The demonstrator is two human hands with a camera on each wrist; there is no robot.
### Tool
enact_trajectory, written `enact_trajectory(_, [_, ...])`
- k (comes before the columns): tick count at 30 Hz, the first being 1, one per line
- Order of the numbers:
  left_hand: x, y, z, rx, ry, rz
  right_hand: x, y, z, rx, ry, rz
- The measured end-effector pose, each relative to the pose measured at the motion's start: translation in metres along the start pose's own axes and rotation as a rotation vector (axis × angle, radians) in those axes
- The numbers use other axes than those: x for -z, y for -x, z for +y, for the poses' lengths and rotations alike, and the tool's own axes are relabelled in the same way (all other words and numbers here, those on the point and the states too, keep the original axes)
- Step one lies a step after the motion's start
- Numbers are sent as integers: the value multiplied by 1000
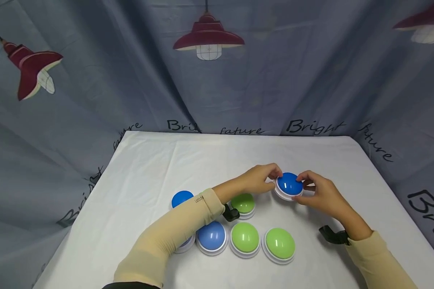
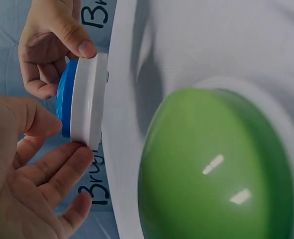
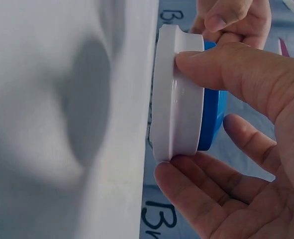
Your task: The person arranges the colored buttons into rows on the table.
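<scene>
A blue-domed push button [image 1: 290,184] with a white round base is held between both hands over the white table, tilted, its shadow falling on the cloth. My left hand [image 1: 259,179] pinches its left side; in the left wrist view the thumb meets the blue dome [image 2: 67,99] and fingertips [image 2: 82,154] support the white base. From the right, my right hand [image 1: 322,194] grips the same button, with the thumb [image 3: 201,67] on the white base [image 3: 179,99] and other fingers at its opposite edge.
Nearer the body stand a blue button [image 1: 211,236] and two green ones [image 1: 245,237] [image 1: 280,243] in a row. Another green button [image 1: 243,204] is beside the left wrist. The left sleeve [image 1: 173,233] partly covers a blue button [image 1: 182,198]. Grey printed curtains [image 1: 256,80] surround the table [image 1: 152,152].
</scene>
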State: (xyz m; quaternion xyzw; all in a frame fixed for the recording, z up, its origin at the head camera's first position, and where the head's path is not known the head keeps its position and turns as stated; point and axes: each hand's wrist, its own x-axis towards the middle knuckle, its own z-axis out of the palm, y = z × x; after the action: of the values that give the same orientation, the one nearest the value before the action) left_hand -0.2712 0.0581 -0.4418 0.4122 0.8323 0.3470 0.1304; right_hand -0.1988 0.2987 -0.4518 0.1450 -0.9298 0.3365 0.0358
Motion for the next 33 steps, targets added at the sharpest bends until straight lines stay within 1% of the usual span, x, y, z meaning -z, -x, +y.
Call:
enact_trajectory(10, [-2,20,-3,-7,52,-16,-7,11,-12,66,-31,-8])
enact_trajectory(17, [-3,32,-4,-3,85,-48,-18,18,-16,97,-61,-32])
enact_trajectory(23, [-6,41,-6,20,98,-58,-25,23,-18,110,-71,-45])
enact_trajectory(27, [-8,46,-6,40,93,-63,-30,26,-17,119,-70,-49])
enact_trajectory(33, [-9,51,-3,42,58,-78,-37,30,-15,127,-73,-55])
